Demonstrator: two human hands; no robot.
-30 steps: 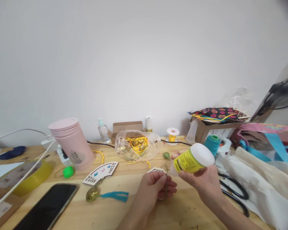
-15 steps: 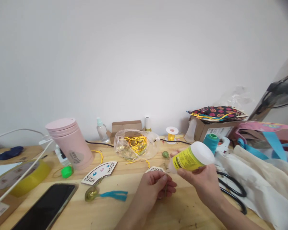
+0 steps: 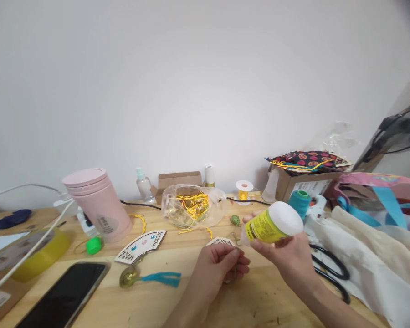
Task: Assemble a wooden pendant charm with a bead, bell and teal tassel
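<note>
My right hand (image 3: 289, 257) grips a white bottle with a yellow label (image 3: 271, 224), tipped on its side with the nozzle pointing left and down. My left hand (image 3: 218, 266) is closed in a pinch on a thin cord at a small wooden fan-shaped piece (image 3: 220, 241) lying on the wooden table (image 3: 164, 305). The bottle's tip sits just above and to the right of my left fingers. A second wooden fan piece (image 3: 141, 245) and a gold bell with a teal tassel (image 3: 150, 277) lie to the left.
A pink tumbler (image 3: 97, 204), a green cap (image 3: 94, 245), a yellow tape roll (image 3: 34, 255) and a black phone (image 3: 68, 296) stand at the left. A plastic bag of yellow cord (image 3: 191, 207) sits mid-table. Black scissors (image 3: 331, 271), white cloth (image 3: 372, 259), a teal thread spool (image 3: 299, 202) and a cardboard box (image 3: 300, 184) fill the right.
The bottle in my right hand has shifted slightly left and up toward my left hand. My left hand stays in place, pinching the cord.
</note>
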